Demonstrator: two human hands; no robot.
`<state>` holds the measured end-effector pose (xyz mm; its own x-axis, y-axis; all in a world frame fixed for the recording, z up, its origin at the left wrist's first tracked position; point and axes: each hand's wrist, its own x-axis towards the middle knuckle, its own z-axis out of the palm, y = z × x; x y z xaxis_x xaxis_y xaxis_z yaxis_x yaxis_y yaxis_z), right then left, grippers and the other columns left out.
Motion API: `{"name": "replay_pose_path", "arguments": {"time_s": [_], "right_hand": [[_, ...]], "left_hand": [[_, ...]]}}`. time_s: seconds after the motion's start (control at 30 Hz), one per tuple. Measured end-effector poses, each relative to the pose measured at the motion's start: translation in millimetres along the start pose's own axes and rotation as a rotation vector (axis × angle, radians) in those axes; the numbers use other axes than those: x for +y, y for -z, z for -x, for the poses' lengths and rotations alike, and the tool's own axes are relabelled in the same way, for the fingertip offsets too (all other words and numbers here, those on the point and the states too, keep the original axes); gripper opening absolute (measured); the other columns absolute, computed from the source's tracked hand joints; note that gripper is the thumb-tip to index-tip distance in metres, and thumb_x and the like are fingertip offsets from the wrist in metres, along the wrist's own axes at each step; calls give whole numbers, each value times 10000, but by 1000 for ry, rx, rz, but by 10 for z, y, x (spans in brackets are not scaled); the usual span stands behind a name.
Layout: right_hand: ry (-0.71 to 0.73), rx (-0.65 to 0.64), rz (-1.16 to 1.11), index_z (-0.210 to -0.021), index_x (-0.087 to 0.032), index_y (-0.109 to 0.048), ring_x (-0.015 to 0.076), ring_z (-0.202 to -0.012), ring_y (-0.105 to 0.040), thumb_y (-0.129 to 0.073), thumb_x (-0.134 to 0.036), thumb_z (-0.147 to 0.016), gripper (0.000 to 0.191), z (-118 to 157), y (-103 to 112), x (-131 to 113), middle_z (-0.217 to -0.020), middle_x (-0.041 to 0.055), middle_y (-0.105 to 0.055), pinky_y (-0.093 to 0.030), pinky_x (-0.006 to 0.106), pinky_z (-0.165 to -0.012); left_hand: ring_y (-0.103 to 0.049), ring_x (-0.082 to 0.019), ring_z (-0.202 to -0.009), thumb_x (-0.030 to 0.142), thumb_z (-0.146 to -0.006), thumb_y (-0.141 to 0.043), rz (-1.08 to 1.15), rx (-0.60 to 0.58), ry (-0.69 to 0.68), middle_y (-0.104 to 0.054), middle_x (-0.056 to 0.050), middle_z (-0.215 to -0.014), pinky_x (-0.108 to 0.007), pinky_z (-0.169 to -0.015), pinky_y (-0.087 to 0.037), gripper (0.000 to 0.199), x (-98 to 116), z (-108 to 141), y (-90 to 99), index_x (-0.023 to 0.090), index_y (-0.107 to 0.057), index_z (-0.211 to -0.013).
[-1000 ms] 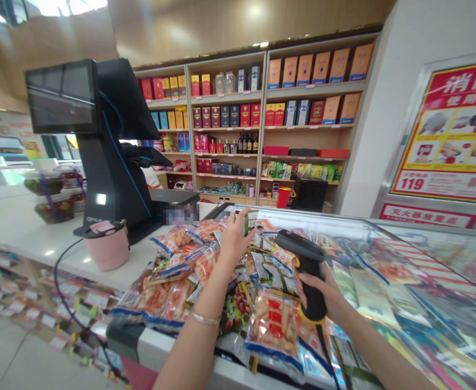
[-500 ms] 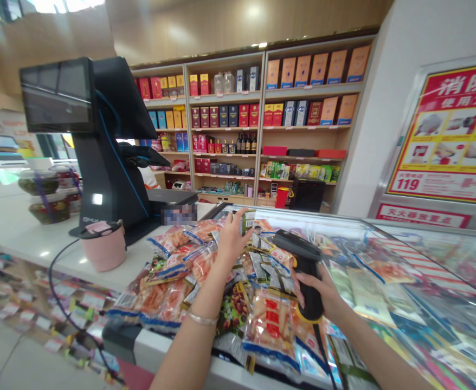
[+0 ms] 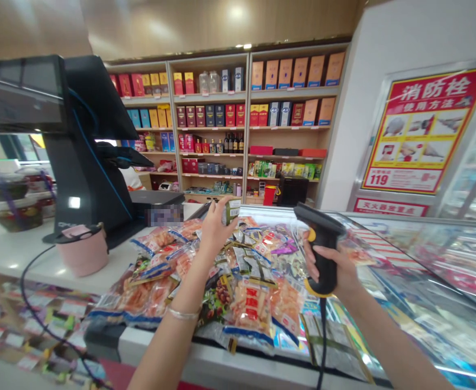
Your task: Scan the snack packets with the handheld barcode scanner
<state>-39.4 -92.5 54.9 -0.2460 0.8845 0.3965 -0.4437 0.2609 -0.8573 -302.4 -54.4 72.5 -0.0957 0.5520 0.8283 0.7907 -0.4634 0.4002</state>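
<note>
In my right hand (image 3: 338, 265) is a black barcode scanner (image 3: 323, 244) with yellow trim, my fingers wrapped round its handle and its cord hanging down. My left hand (image 3: 217, 225) grips a small dark green snack packet (image 3: 232, 211) at the far side of the pile, its barcode label facing me. Beneath and around both hands lie many snack bags, among them a clear bag with red lettering (image 3: 250, 306) and a dark green bag with nuts printed on it (image 3: 217, 295). A silver-backed packet (image 3: 335, 346) rests near the front edge.
On the left counter stand a black point-of-sale terminal (image 3: 91, 162), a pink cup-shaped holder (image 3: 82, 252) and stacked clear tubs (image 3: 16, 211). A glass-topped freezer (image 3: 409, 281) stretches right. Behind are shelves of boxed bottles (image 3: 209, 116) and a red fire-hydrant poster (image 3: 429, 130).
My right hand has moved right with the scanner, away from the packet, uncovering a purple piece on the pile. My left hand still holds the packet. The view has turned slightly right.
</note>
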Motion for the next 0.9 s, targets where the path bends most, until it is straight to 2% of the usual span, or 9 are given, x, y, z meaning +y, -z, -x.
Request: {"name": "replay_pose_path", "arguments": {"time_s": [0.1, 0.2, 0.33, 0.47, 0.57, 0.63, 0.73, 0.8, 0.9], "right_hand": [[45, 78, 67, -880, -209, -589, 89, -337, -397, -662, -334, -639, 281, 122, 303, -263, -559, -39, -479, -309, 220, -297], [54, 180, 102, -821, -206, -592, 96, -352, -397, -659, -323, -644, 222, 294, 661, -412, -560, -28, -485, -312, 233, -306], [32, 300, 110, -641, -194, -551, 98, -364, -408, -668, -317, -659, 171, 562, 1149, -418, -524, -10, -489, -328, 232, -325], [-9, 423, 85, -613, -177, -541, 85, -377, -430, -703, -298, -625, 202, 729, 1612, -311, -531, -12, -500, -349, 207, -337], [-5, 516, -7, -680, -183, -548, 74, -387, -432, -715, -284, -583, 218, 765, 1902, -188, -561, -31, -508, -371, 192, -345], [-12, 578, -87, -721, -188, -545, 68, -397, -435, -713, -273, -569, 242, 768, 2041, -100, -550, -46, -495, -386, 177, -358], [-38, 652, -167, -736, -182, -536, 64, -408, -443, -710, -241, -548, 264, 764, 2148, 1, -535, -54, -492, -402, 163, -368], [-48, 685, -173, -756, -180, -536, 70, -403, -449, -704, -234, -552, 269, 758, 2160, 39, -531, -56, -497, -405, 166, -362], [-56, 720, -140, -778, -177, -537, 85, -391, -464, -699, -235, -570, 270, 746, 2134, 65, -534, -52, -510, -401, 179, -343]], "left_hand": [[-557, -216, -1045, 238, -768, -645, 109, -58, -97, -560, -55, -1159, -342, -934, -436, 510, 341, -97, -28, 249, -466, -1245], [-556, -219, -1062, 220, -747, -660, 229, -182, -166, -568, -54, -1176, -346, -949, -429, 530, 769, -133, -246, 236, -471, -1241], [-577, -236, -1047, 224, -721, -683, 310, -426, -114, -580, -64, -1153, -365, -927, -448, 576, 1310, 53, -835, 243, -472, -1256], [-563, -261, -1125, 209, -688, -720, 358, -661, 80, -596, -110, -1190, -371, -979, -420, 638, 1647, 458, -1555, 193, -470, -1275], [-492, -295, -1242, 235, -705, -722, 383, -713, 334, -504, -219, -1326, -374, -1009, -399, 797, 1739, 771, -1979, 102, -334, -1389], [-429, -317, -1304, 249, -731, -702, 333, -749, 388, -337, -284, -1441, -367, -1026, -385, 828, 1738, 937, -2151, 70, -279, -1421], [-350, -314, -1361, 255, -824, -594, 209, -793, 251, -137, -276, -1527, -353, -1069, -347, 673, 1685, 1087, -2253, 67, -323, -1410], [-345, -285, -1368, 272, -884, -500, 93, -808, 122, -191, -228, -1533, -361, -1094, -324, 558, 1648, 1125, -2256, 92, -367, -1395], [-368, -252, -1357, 313, -916, -437, -62, -823, -3, -307, -175, -1506, -385, -1119, -299, 530, 1626, 1128, -2233, 135, -357, -1409]]}}
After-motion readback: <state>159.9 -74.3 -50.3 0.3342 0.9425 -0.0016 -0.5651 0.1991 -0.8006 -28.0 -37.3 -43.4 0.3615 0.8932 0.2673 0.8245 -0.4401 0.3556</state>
